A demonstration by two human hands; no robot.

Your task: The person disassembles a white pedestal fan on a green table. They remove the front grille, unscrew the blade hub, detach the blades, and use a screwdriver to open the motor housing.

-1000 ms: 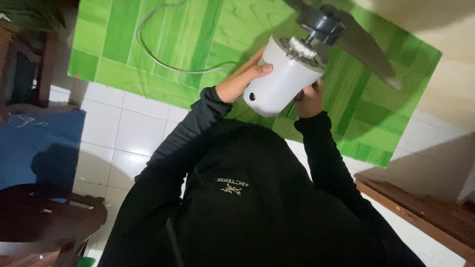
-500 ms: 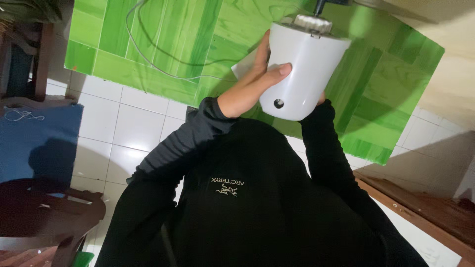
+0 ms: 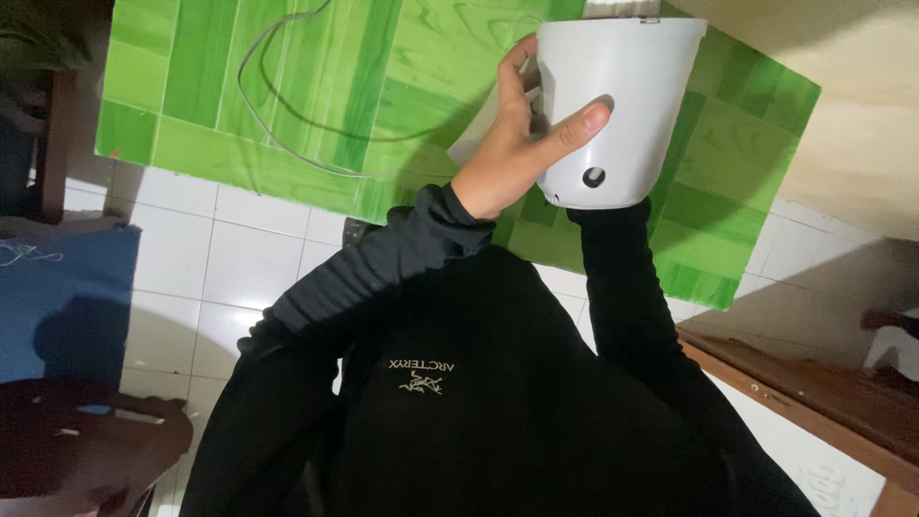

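one white housing [image 3: 622, 105], left-hand [image 3: 512, 144] grip

Small pale chest logo [image 3: 421, 375] on black top

Both my arms reach forward, bent at the elbows, black sleeves down to the wrists. My left hand [image 3: 517, 144] is raised, thumb stretched out to the right, fingers curled out of sight behind. My right forearm rises alongside; its hand is hidden.
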